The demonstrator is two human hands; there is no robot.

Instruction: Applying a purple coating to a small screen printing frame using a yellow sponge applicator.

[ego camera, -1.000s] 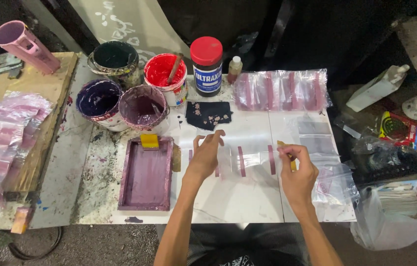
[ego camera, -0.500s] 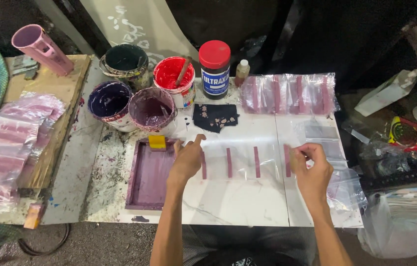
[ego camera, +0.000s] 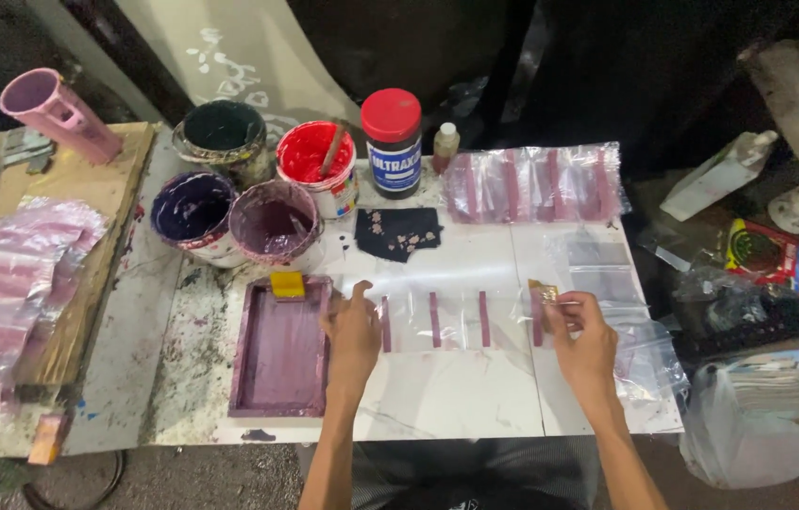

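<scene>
A clear plastic sheet with several purple printed stripes (ego camera: 456, 321) lies flat on the white table (ego camera: 437, 406). My left hand (ego camera: 354, 338) presses its left end, next to the purple printing tray (ego camera: 278, 351). My right hand (ego camera: 584, 338) pinches the sheet's right end, near a small yellow-brown scrap (ego camera: 543, 290).
Paint tubs stand at the back: dark green (ego camera: 222, 132), red with a stick (ego camera: 316, 162), dark blue (ego camera: 193, 210), purple (ego camera: 277, 222). A red-lidded jar (ego camera: 393, 142), printed sheets (ego camera: 536, 181), blank bags (ego camera: 607, 283) and a stack of finished bags (ego camera: 3, 302) surround the work area.
The striped sheet has been drawn out flat and shifted left; my left hand moved toward the tray's edge, my right hand followed along the sheet's right end.
</scene>
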